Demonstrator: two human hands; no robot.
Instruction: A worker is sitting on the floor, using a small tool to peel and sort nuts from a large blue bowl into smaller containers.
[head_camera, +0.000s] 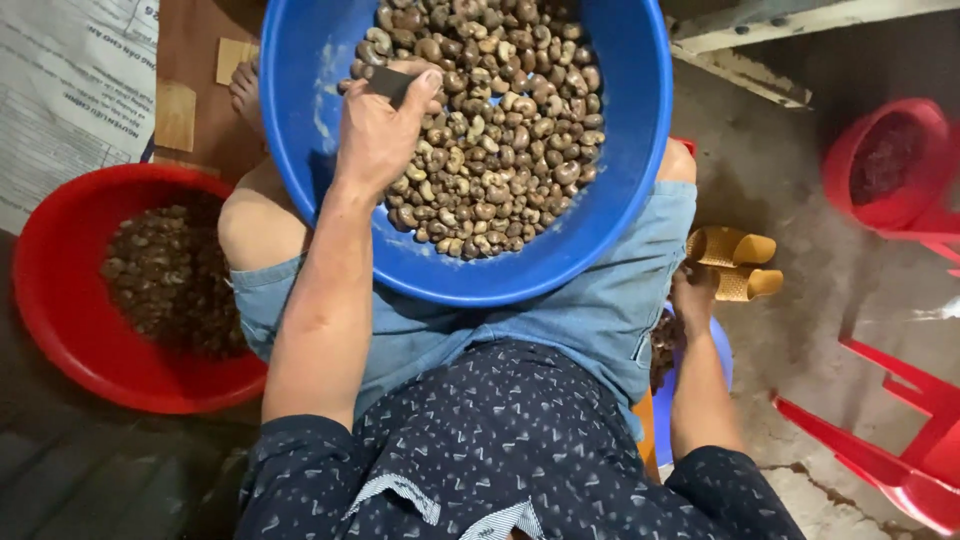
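While my left hand (380, 125) clenched a small dark tool (392, 84) over the cashew nuts (500, 140) in the blue basin (300, 120) on my lap, upper middle of the frame, I judged it best to keep the wrist low and pick one nut at a time. Its long axis ran nearly level, pointing toward the upper left. My right hand (692, 297) hung at the lower right by a small purple bowl (720, 350); whether it gripped anything I could not tell.
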